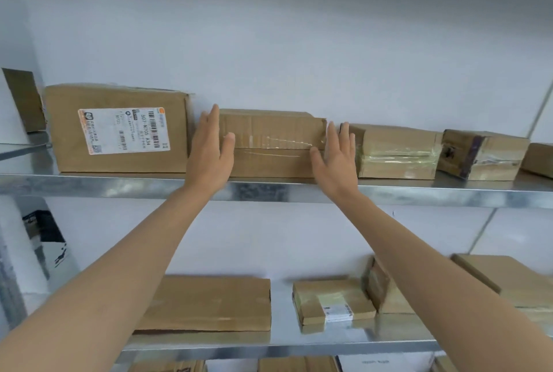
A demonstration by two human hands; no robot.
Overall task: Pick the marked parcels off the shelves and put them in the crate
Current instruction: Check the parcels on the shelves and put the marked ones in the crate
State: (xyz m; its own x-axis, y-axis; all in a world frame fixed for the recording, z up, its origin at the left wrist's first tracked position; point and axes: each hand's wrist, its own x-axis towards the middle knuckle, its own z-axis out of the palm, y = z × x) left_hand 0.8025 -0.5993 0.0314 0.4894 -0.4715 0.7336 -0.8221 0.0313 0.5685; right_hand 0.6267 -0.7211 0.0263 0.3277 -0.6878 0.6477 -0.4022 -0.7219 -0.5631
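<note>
A long taped cardboard parcel (270,144) lies on the upper metal shelf (269,190), in the middle of the view. My left hand (211,151) is at its left end, fingers straight and apart, between it and a bigger box. My right hand (336,157) is at its right end, fingers spread over the front corner. Both palms face the parcel's ends; whether they press on it is unclear. No crate is in view.
A large box with a white shipping label (118,129) stands left of the parcel. Taped boxes (398,151) (481,154) sit to its right. The lower shelf (278,344) holds a flat box (209,303), a small labelled parcel (332,304) and others at right.
</note>
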